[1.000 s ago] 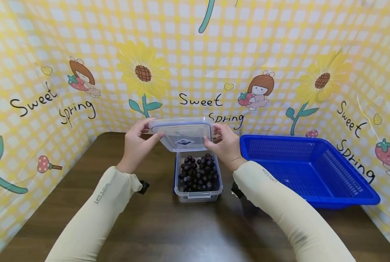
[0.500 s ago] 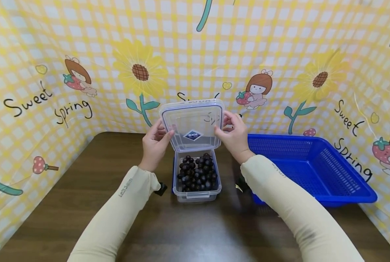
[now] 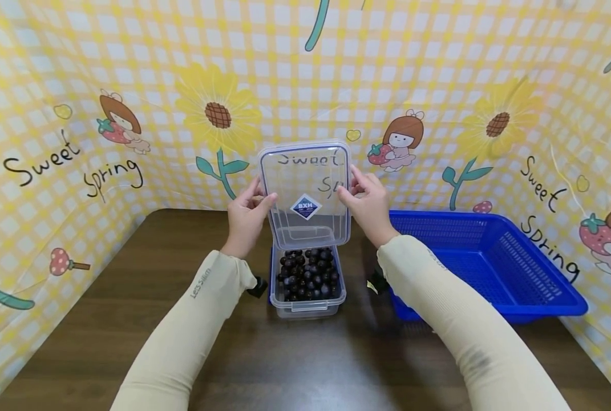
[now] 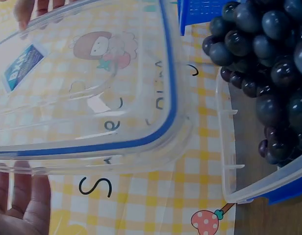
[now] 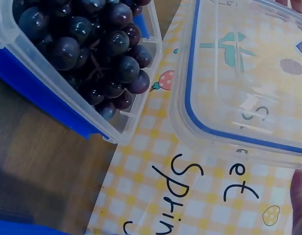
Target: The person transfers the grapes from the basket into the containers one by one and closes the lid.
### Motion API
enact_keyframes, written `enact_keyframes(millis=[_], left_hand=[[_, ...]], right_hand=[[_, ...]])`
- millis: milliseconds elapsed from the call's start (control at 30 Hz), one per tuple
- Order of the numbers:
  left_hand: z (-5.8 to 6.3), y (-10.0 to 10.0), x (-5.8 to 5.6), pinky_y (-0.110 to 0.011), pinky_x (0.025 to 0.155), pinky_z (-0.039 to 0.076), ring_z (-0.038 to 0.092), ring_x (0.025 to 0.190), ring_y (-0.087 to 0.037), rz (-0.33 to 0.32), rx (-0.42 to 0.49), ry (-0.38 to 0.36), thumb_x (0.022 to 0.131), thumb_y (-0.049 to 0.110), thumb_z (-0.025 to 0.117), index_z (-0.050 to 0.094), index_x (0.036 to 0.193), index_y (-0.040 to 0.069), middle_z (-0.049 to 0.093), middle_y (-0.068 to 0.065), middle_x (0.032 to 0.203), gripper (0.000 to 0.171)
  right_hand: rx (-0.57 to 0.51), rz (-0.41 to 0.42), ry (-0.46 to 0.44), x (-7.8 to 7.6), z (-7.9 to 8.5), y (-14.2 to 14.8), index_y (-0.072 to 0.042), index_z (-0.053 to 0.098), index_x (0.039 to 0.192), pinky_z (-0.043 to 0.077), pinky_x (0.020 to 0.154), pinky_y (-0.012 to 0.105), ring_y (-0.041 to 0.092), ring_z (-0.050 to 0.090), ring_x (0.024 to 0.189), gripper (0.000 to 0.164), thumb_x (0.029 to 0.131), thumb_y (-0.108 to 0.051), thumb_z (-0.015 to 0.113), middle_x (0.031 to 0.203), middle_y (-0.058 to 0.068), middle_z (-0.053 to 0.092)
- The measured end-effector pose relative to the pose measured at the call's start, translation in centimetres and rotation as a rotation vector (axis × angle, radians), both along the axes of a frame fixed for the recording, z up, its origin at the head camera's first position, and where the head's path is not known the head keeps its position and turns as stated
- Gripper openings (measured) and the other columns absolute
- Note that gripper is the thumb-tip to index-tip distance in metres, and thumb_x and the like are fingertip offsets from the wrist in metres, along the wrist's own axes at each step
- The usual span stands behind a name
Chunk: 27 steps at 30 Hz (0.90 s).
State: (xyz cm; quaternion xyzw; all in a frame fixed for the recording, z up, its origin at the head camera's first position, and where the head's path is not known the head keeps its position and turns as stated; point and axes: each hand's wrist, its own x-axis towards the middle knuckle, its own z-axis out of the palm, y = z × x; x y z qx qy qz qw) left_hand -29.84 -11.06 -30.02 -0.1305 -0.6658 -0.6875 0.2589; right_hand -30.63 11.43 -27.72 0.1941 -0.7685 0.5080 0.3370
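Between my two hands a clear plastic lid (image 3: 310, 171) with a blue seal stands nearly upright, a blue diamond sticker on its lower part. My left hand (image 3: 246, 220) pinches its left edge, thumb on the near face; my right hand (image 3: 371, 206) grips the opposite edge the same way. Just below and nearer to me, a clear container (image 3: 307, 308) holds dark grapes (image 3: 310, 275). In the left wrist view the lid (image 4: 107, 98) is apart from the container's rim (image 4: 227, 147). The right wrist view shows the lid's blue seal (image 5: 190, 88) and the grapes (image 5: 112, 54) close by.
A blue plastic basket (image 3: 469, 262) stands at the right, partly behind my right sleeve. Something blue lies under or beside the container. The brown wooden table (image 3: 295, 365) ends at a yellow checked cloth (image 3: 305, 80) hung around the back and sides.
Both hands have raised the lid and moved it slightly right, tilting it from a flatter slant to nearly upright. The container of grapes has stayed in place.
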Motion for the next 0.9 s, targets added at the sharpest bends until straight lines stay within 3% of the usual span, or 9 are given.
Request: enact_keyframes(millis=[133, 233, 367, 467, 667, 800, 900], left_hand=[[0.8, -0.4, -0.5, -0.016, 0.057, 0.049, 0.052, 0.061, -0.002, -0.023, -0.055, -0.151, 0.09, 0.006, 0.067, 0.046, 0.14, 0.003, 0.054, -0.004, 0.092, 0.054], [1.4, -0.9, -0.9, -0.022, 0.059, 0.054, 0.058, 0.061, -0.004, -0.083, -0.066, -0.316, 0.092, 0.011, 0.066, 0.042, 0.144, 0.01, 0.052, -0.005, 0.093, 0.058], [2.4, -1.5, -1.4, -0.025, 0.056, 0.055, 0.061, 0.057, -0.01, -0.134, -0.085, -0.533, 0.093, 0.018, 0.064, 0.042, 0.146, 0.018, 0.05, -0.003, 0.095, 0.057], [2.9, -1.7, -1.6, -0.024, 0.052, 0.053, 0.062, 0.055, -0.01, -0.151, -0.115, -0.655, 0.093, 0.023, 0.064, 0.046, 0.144, 0.018, 0.056, -0.002, 0.094, 0.055], [2.8, -1.4, -2.0, -0.022, 0.046, 0.05, 0.053, 0.045, -0.011, -0.167, -0.171, -0.828, 0.094, 0.026, 0.063, 0.049, 0.141, 0.011, 0.06, -0.001, 0.079, 0.052], [2.3, -1.4, -2.3, -0.02, 0.043, 0.046, 0.045, 0.039, -0.009, -0.153, -0.196, -0.865, 0.094, 0.028, 0.062, 0.047, 0.143, 0.011, 0.058, 0.001, 0.069, 0.054], [1.7, -1.4, -2.4, -0.02, 0.041, 0.044, 0.044, 0.037, -0.008, -0.147, -0.211, -0.894, 0.094, 0.029, 0.062, 0.048, 0.142, 0.01, 0.058, 0.0, 0.064, 0.053]], right_hand=[[0.002, -0.031, -0.124, -0.2, 0.3, -0.1, 0.006, 0.058, 0.127, 0.041, 0.064, 0.011, 0.03, 0.06, 0.082, 0.046, 0.084, -0.005, 0.072, 0.086, 0.015, 0.055], [0.021, -0.035, -0.251, -0.5, 0.6, -0.1, 0.002, 0.058, 0.129, 0.042, 0.061, 0.012, 0.019, 0.061, 0.078, 0.046, 0.087, -0.01, 0.071, 0.087, 0.013, 0.058], [-0.041, 0.032, -0.508, -0.8, 1.2, -0.2, -0.005, 0.054, 0.135, 0.047, 0.053, 0.016, 0.008, 0.054, 0.063, 0.051, 0.089, -0.017, 0.07, 0.093, 0.01, 0.06], [-0.144, 0.072, -0.692, -1.1, 1.5, -0.2, -0.007, 0.054, 0.136, 0.051, 0.052, 0.02, 0.007, 0.055, 0.059, 0.052, 0.089, -0.019, 0.07, 0.103, 0.012, 0.063], [-0.191, 0.069, -0.888, -1.3, 1.2, -0.3, -0.003, 0.058, 0.132, 0.057, 0.064, 0.03, 0.023, 0.069, 0.084, 0.045, 0.09, -0.017, 0.067, 0.117, 0.018, 0.065], [-0.226, 0.076, -1.007, -1.4, 0.9, -0.4, -0.003, 0.054, 0.135, 0.055, 0.081, 0.037, 0.031, 0.063, 0.106, 0.046, 0.091, -0.011, 0.065, 0.127, 0.017, 0.06], [-0.233, 0.093, -1.077, -1.5, 0.6, -0.6, -0.001, 0.048, 0.139, 0.051, 0.09, 0.042, 0.032, 0.059, 0.11, 0.052, 0.089, -0.004, 0.063, 0.132, 0.017, 0.054]])
